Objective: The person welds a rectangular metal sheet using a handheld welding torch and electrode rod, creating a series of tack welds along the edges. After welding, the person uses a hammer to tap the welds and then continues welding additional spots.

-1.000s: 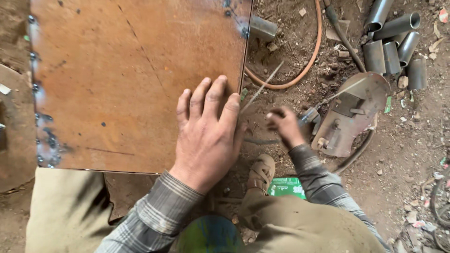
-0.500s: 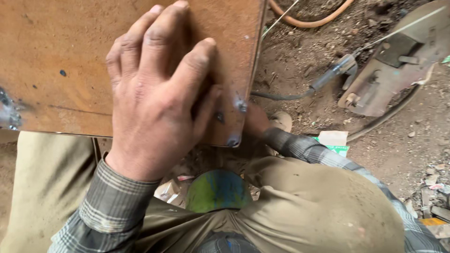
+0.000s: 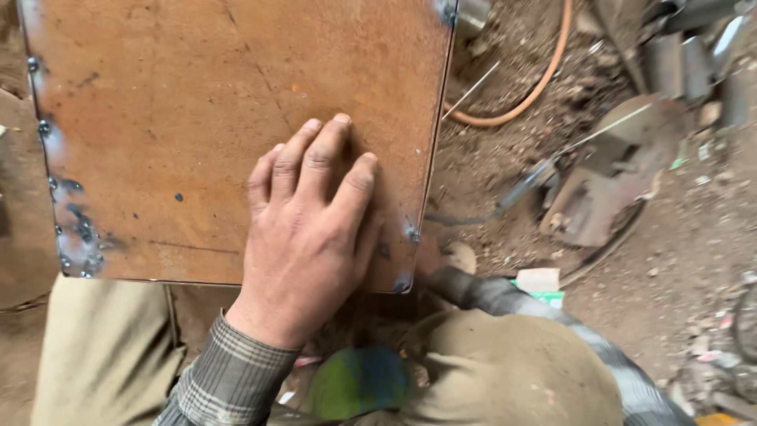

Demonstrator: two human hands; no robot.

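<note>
Left hand (image 3: 309, 237) lies flat, fingers spread, pressing on a rusty steel plate (image 3: 197, 118) (weld spots along its edges). Right hand is hidden under the plate's 5 o'clock corner; grip unclear.

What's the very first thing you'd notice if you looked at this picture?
A big rusty brown metal sheet fills the upper left, with bluish weld spots along its edges. The person's left hand lies flat on it, fingers spread, near its lower right corner. To the right, on the dirt ground, an orange hose curves past scrap metal pieces; the right hand is hidden under the sheet's corner.
</note>
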